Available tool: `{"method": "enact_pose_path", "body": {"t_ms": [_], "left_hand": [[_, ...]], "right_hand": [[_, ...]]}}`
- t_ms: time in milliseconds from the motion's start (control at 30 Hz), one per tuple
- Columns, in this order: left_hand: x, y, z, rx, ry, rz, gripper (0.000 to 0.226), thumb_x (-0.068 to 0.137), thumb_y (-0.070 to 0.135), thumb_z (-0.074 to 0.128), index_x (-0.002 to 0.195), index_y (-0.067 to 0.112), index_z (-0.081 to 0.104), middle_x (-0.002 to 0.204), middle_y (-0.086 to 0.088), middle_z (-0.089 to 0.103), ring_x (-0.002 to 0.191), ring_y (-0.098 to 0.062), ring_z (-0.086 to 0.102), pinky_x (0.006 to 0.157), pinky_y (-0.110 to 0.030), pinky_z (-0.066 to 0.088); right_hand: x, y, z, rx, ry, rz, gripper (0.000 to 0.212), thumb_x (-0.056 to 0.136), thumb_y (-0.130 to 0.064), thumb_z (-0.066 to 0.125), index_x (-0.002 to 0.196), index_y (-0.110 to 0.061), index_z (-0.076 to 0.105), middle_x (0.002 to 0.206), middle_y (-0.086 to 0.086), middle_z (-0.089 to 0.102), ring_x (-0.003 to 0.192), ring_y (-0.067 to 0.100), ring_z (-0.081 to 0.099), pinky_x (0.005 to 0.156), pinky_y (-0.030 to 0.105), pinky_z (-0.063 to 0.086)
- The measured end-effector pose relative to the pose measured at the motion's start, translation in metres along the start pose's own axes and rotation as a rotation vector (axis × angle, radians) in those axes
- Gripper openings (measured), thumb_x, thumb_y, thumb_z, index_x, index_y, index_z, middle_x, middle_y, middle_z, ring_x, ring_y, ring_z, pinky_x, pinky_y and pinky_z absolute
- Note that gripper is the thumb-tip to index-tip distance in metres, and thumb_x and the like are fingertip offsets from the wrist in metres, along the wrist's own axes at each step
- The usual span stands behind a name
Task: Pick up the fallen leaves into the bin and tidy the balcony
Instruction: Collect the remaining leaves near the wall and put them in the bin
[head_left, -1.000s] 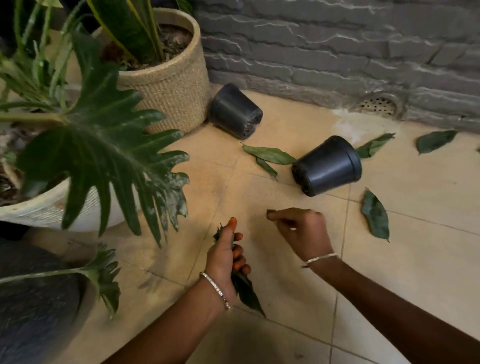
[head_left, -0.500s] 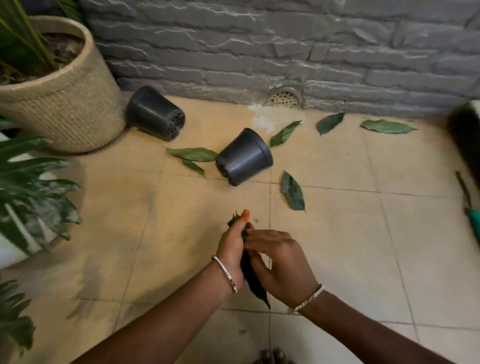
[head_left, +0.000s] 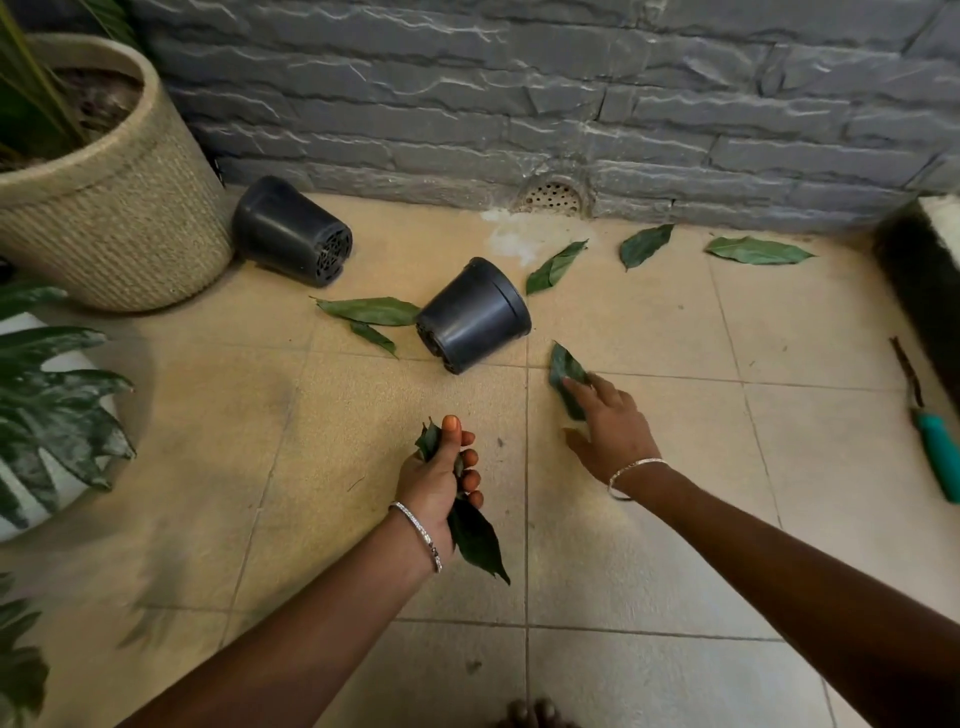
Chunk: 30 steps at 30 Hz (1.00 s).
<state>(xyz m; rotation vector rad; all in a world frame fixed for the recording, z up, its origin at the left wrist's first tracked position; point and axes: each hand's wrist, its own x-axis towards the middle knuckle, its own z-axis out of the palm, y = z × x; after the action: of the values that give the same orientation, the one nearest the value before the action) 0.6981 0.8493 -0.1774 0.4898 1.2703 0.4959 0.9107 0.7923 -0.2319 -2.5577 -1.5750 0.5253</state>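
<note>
Head camera: the left hand (head_left: 440, 470) grips a bunch of dark green leaves (head_left: 475, 540). The right hand (head_left: 613, 431), fingers straight, touches a pointed green leaf (head_left: 563, 366) lying flat on the tiled floor (head_left: 649, 545), near a toppled black pot (head_left: 475, 314).

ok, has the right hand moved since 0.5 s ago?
Yes. From the leaf bunch in the left hand, the right hand reached forward-right; its fingers now touch the leaf right of the nearer black pot.

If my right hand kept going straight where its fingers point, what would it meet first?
The right hand touches the leaf now; beyond it, probably the nearer tipped pot, near its rim.
</note>
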Motion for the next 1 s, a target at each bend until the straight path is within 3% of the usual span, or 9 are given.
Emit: {"method": "enact_pose_path", "body": {"t_ms": [100,233,367,433,500,600,700,900,1000], "left_hand": [[0.003,0.001,-0.01,-0.011,0.006,0.016,0.025,0.092,0.04,0.062,0.086,0.016,0.065,0.058,0.004,0.05,0.044,-0.008,0.041,0.042,-0.021,0.036],[0.004,0.006,-0.022,-0.059,0.023,0.009,0.029,0.093,0.043,0.059,0.085,0.016,0.065,0.055,0.004,0.043,0.045,-0.01,0.036,0.046,-0.023,0.034],[0.002,0.01,-0.029,-0.078,0.036,-0.002,0.044,0.082,0.06,0.062,0.087,0.017,0.065,0.055,0.004,0.038,0.044,-0.01,0.033,0.046,-0.023,0.032],[0.001,0.01,-0.029,-0.075,0.036,-0.007,0.057,0.071,0.07,0.065,0.09,0.017,0.066,0.056,0.004,0.037,0.046,-0.01,0.033,0.046,-0.024,0.032],[0.0,0.011,-0.03,-0.078,0.007,0.005,0.068,0.063,0.076,0.067,0.095,0.016,0.068,0.057,0.003,0.039,0.047,-0.011,0.035,0.047,-0.025,0.033],[-0.005,0.015,-0.036,-0.094,-0.113,0.045,0.061,0.07,0.07,0.066,0.094,0.014,0.07,0.064,-0.001,0.061,0.052,-0.015,0.057,0.05,-0.024,0.044],[-0.004,0.019,-0.05,-0.095,-0.096,0.037,0.061,0.066,0.058,0.077,0.103,0.01,0.073,0.097,-0.014,0.073,0.088,-0.03,0.072,0.076,-0.038,0.056],[-0.004,0.025,-0.08,-0.182,0.047,0.065,0.021,0.087,0.027,0.068,0.089,0.006,0.068,0.077,-0.012,0.071,0.061,-0.021,0.068,0.049,-0.024,0.05],[-0.005,0.028,-0.1,-0.2,0.141,0.12,0.013,0.091,0.027,0.065,0.084,0.017,0.063,0.071,-0.001,0.068,0.068,-0.018,0.061,0.058,-0.027,0.042]], "right_hand": [[0.013,0.0,0.011,-0.059,0.112,-0.04,0.045,0.097,-0.022,0.054,0.141,-0.02,0.049,0.144,0.012,0.049,0.125,0.034,0.047,0.098,0.042,0.044],[0.024,0.004,0.01,-0.104,0.22,-0.061,0.026,0.094,-0.007,0.055,0.117,-0.011,0.069,0.099,0.012,0.07,0.089,0.03,0.061,0.07,0.03,0.043],[0.014,-0.015,-0.009,0.119,0.232,-0.06,0.016,0.084,-0.007,0.067,0.095,-0.014,0.077,0.089,0.006,0.075,0.076,0.023,0.066,0.068,0.024,0.044],[-0.004,-0.046,-0.014,0.268,0.298,-0.109,0.016,0.08,-0.007,0.072,0.092,-0.017,0.077,0.084,-0.001,0.074,0.066,0.01,0.063,0.062,0.014,0.042],[-0.026,-0.083,-0.015,0.447,0.288,-0.194,0.017,0.081,-0.008,0.072,0.093,-0.019,0.073,0.085,-0.008,0.07,0.067,-0.004,0.058,0.062,0.003,0.041],[-0.052,-0.127,-0.012,0.607,0.211,-0.358,0.018,0.084,-0.01,0.069,0.099,-0.019,0.069,0.09,-0.012,0.066,0.076,-0.002,0.06,0.068,0.006,0.046],[-0.06,-0.147,-0.003,0.678,0.11,-0.452,0.023,0.083,-0.01,0.068,0.105,-0.019,0.068,0.094,-0.012,0.069,0.08,0.0,0.062,0.07,0.009,0.047],[-0.034,-0.163,0.001,0.757,-0.122,-0.503,0.011,0.089,-0.028,0.07,0.098,-0.022,0.07,0.086,-0.014,0.069,0.079,0.005,0.064,0.065,0.014,0.049],[0.005,-0.173,0.005,0.635,-0.026,-0.436,0.01,0.091,-0.021,0.064,0.1,-0.022,0.068,0.094,-0.011,0.068,0.084,0.003,0.063,0.074,0.017,0.051]]}}
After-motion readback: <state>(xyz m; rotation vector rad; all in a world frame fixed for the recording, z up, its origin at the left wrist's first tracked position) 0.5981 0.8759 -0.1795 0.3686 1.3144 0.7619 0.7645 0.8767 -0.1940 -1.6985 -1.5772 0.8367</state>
